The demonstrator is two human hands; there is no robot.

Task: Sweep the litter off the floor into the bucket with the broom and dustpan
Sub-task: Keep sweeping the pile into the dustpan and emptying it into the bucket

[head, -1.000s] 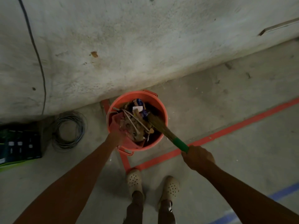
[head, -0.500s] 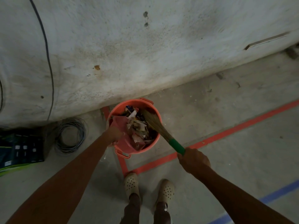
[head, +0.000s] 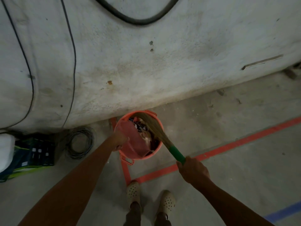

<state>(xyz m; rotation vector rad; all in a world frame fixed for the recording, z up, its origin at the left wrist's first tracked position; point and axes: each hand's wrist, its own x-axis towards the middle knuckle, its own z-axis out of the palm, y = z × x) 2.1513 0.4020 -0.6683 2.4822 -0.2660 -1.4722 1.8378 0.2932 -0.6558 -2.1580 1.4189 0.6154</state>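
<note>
An orange bucket stands on the floor against the wall, holding mixed litter. A pink dustpan is tipped into the bucket over its left side. My left hand grips the dustpan at the bucket's left rim. My right hand grips the green handle of a straw broom, whose bristles reach across the inside of the bucket to its far rim.
A concrete wall with hanging cables rises just behind the bucket. A coil of grey wire and a dark crate lie to the left. Orange tape lines cross the floor. My feet stand below the bucket.
The dustpan has tipped further into the bucket and its litter has slid off. The broom bristles swept deeper, up to the far rim. The view has tilted up the wall.
</note>
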